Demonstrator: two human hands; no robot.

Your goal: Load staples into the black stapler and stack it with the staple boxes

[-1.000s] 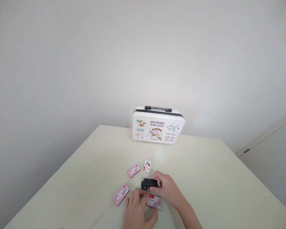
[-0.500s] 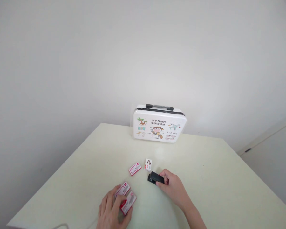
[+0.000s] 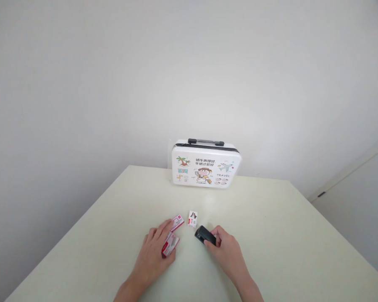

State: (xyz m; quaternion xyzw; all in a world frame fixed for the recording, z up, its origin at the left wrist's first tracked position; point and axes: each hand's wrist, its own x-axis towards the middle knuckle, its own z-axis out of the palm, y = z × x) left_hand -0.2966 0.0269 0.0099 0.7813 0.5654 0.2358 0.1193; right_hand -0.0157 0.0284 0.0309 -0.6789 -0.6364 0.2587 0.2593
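My left hand (image 3: 153, 255) is closed around small red-and-white staple boxes. The nearest staple box (image 3: 170, 244) shows between thumb and fingers, and a second is mostly hidden under the fingers. At the fingertips lies another staple box (image 3: 178, 221), partly covered by them. My right hand (image 3: 228, 249) grips a black stapler (image 3: 206, 235) by its rear end, its front pointing left. Just beyond the stapler sits a small white box (image 3: 192, 219) with a dark picture and a red mark.
A white carry case (image 3: 206, 167) with cartoon prints and a black handle stands at the back of the pale table (image 3: 264, 235). Behind it rises a plain grey-white wall (image 3: 189, 75).
My left hand has slid the staple boxes forward, up against the farther staple box. My right hand keeps its hold on the stapler. The view has shifted slightly.
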